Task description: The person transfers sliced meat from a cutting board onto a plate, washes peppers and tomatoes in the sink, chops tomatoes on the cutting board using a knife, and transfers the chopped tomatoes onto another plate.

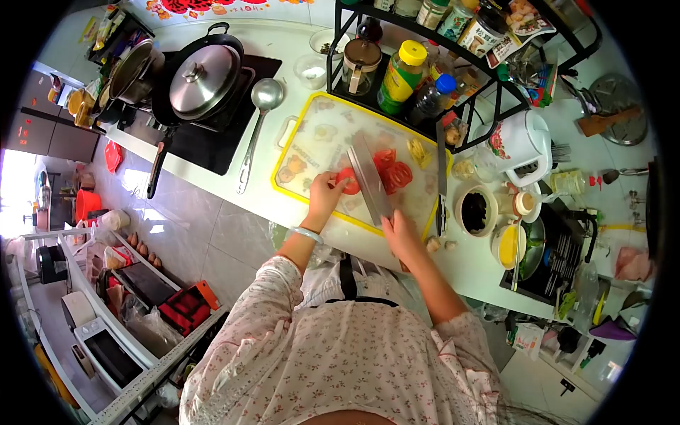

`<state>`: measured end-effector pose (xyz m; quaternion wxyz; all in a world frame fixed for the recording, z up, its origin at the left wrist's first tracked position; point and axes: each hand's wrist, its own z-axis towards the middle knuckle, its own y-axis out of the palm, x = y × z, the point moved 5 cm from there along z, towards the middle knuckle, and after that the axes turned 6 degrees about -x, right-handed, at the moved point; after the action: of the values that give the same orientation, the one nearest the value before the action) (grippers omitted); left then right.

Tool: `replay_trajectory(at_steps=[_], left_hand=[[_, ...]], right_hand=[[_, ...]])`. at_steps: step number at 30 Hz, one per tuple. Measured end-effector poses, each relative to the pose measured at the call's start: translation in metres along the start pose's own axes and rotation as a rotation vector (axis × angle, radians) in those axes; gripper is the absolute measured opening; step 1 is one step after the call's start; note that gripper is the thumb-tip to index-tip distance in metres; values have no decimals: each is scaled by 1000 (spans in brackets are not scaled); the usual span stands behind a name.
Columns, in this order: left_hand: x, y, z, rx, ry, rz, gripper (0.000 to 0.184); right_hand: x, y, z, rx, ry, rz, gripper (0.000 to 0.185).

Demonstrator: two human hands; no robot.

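A yellow-rimmed cutting board (312, 145) lies on the counter in front of me. My right hand (401, 232) is closed round the handle end of a broad cleaver (368, 176), whose blade stands over the board. Left of the blade, the fingers of my left hand (326, 193) are closed on a piece of red tomato (349, 181). Sliced tomato (397, 174) lies just right of the blade. Yellowish slices (418, 152) sit near the board's right side. A second knife (442, 173) rests along the board's right edge.
A lidded wok (202, 81) sits on the stove at the left, its handle pointing towards me. Beside it lies a ladle (261, 117). A black rack (340, 53) with bottles stands behind the board. To the right are a dark-filled bowl (476, 211) and a yellow-filled bowl (508, 246).
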<state>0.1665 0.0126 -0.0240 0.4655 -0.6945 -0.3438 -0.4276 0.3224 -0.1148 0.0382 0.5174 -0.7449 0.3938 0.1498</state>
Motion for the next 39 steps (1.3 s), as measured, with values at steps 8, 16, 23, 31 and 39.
replay_trajectory(at_steps=[8, 16, 23, 31, 39], left_hand=[[20, -3, -7, 37, 160, 213, 24], [16, 0, -12, 22, 134, 125, 24], [27, -5, -15, 58, 125, 243, 25], [18, -7, -3, 55, 162, 237, 22], [17, -12, -8, -15, -17, 65, 36]], right_hand=[[-22, -4, 19, 4, 52, 89, 24], [-3, 3, -12, 3, 24, 61, 24], [-26, 12, 18, 77, 17, 51, 23], [2, 35, -2, 63, 3, -47, 21], [-6, 33, 26, 52, -51, -198, 16]])
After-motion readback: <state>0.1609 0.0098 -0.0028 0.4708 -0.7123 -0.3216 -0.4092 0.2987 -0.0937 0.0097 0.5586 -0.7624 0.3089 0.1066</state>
